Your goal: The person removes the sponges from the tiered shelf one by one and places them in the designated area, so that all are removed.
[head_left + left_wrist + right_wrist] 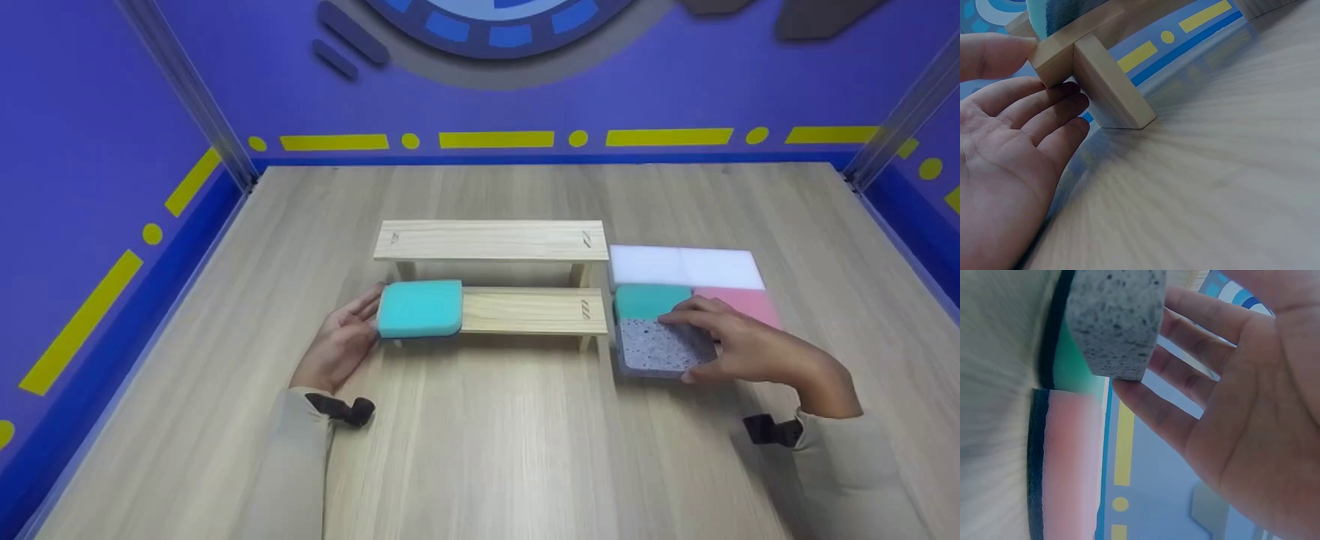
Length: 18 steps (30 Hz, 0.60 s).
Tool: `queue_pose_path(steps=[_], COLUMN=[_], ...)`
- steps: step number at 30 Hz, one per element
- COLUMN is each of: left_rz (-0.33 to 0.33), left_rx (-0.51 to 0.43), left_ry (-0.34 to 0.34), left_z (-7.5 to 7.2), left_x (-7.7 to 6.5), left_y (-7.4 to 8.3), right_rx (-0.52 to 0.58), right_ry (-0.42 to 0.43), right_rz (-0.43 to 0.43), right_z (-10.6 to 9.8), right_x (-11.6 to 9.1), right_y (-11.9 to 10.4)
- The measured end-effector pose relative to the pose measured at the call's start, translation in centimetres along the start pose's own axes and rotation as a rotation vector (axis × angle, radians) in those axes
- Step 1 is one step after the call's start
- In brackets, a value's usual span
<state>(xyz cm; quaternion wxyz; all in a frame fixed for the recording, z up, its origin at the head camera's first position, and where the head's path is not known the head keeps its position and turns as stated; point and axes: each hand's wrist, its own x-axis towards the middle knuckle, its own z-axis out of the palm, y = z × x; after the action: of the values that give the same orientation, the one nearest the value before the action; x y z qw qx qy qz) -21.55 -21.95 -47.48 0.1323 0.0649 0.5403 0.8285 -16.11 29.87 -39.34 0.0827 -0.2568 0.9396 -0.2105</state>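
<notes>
A grey speckled sponge [660, 346] is held by my right hand [739, 341], thumb at its near edge and fingers across its far side. In the right wrist view the fingertips [1131, 385] meet the grey block's lower corner. My left hand [341, 341] pinches the left end of the front plank of a wooden stepped rack [532, 311]; the left wrist view shows the thumb and curled fingers at that end. On the same end lies a turquoise sponge [420, 309] with a dark underside.
Right of the rack, a green sponge [649, 300] and a pink sponge [742, 302] lie on the table [487, 450], partly covered by the right hand and grey sponge. Two white sponges [682, 266] lie behind them. The rack's higher rear plank [487, 241] stands behind. Blue walls surround the table.
</notes>
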Motion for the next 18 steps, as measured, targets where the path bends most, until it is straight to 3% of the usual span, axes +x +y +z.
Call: queue_pose_path(steps=[18], left_rz=[-0.003], left_rx=[-0.035], left_ry=[0.012], left_z=[0.02], left_x=[0.03], left_y=[0.03], right_rx=[-0.002], right_ry=[-0.060], right_rz=[0.059], right_z=[0.28], right_x=[0.05], right_y=[0.17])
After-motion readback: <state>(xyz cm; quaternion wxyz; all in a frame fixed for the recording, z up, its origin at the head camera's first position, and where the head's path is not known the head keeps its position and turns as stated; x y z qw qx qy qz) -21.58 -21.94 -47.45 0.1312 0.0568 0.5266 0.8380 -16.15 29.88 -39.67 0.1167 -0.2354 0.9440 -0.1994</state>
